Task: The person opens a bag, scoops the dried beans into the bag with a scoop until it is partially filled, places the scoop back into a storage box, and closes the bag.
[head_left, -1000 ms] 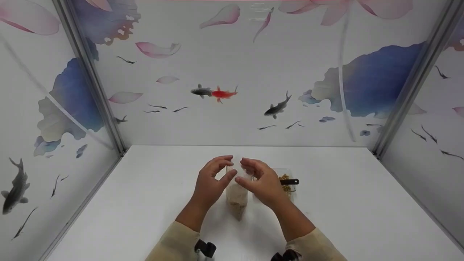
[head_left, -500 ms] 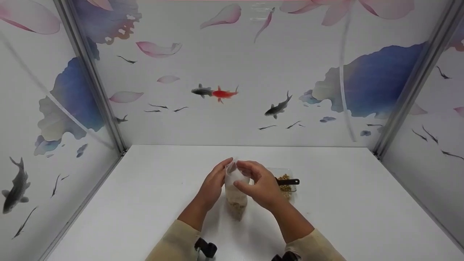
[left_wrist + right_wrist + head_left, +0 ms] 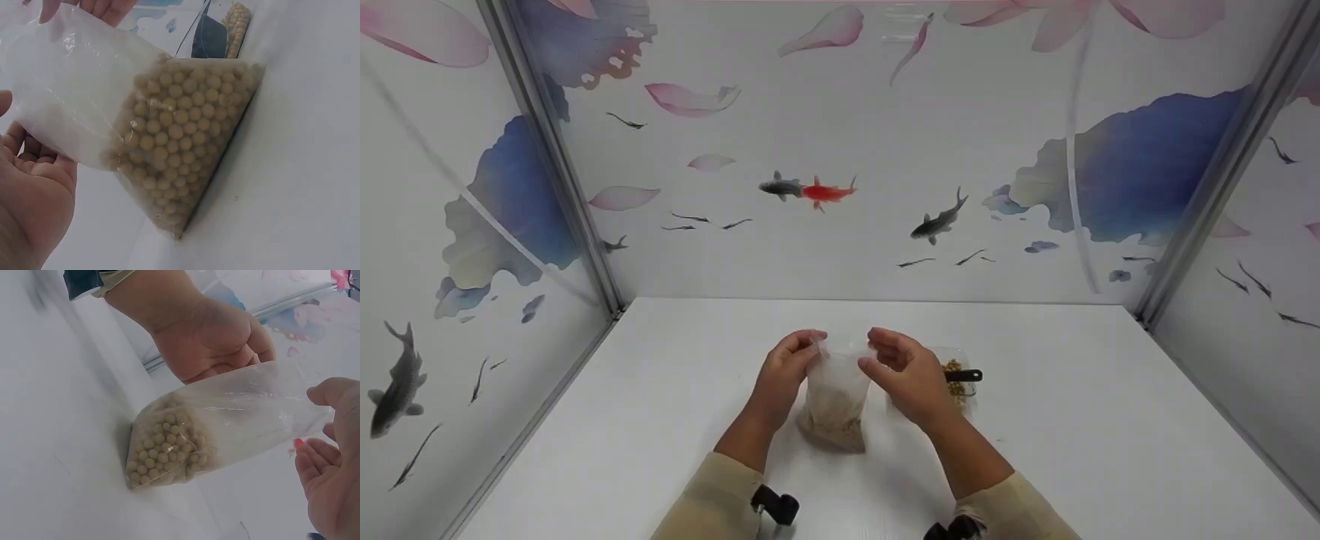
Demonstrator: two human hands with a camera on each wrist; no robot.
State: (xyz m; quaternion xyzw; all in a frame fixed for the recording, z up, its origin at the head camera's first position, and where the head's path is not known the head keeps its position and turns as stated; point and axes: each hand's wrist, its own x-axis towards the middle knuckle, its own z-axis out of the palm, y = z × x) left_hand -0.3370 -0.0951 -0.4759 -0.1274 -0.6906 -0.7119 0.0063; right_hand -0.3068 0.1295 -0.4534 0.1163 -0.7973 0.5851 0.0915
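A clear plastic bag (image 3: 840, 390) stands at the front middle of the white table. Round beige beans, like soybeans (image 3: 177, 121), fill its lower part, and its upper part is slack. At the bag's upper left edge, my left hand (image 3: 780, 379) pinches the film between thumb and fingers. My right hand (image 3: 911, 379) is at the upper right edge, thumb and fingers curved and apart beside the film. In the right wrist view, the right thumb (image 3: 329, 392) and fingers stand separated around the bag's mouth. Whether they touch the film is hard to tell.
Behind my right hand is a clear container (image 3: 960, 352) of similar beans, with a black handle (image 3: 964, 376) lying across it. White panels (image 3: 840, 255) printed with fish and petals enclose the table (image 3: 682, 420) at the back and sides.
The bag has turned to show a broader side, and its top has spread and shifted left. My left hand has moved left with its edge. My right hand has moved slightly right.
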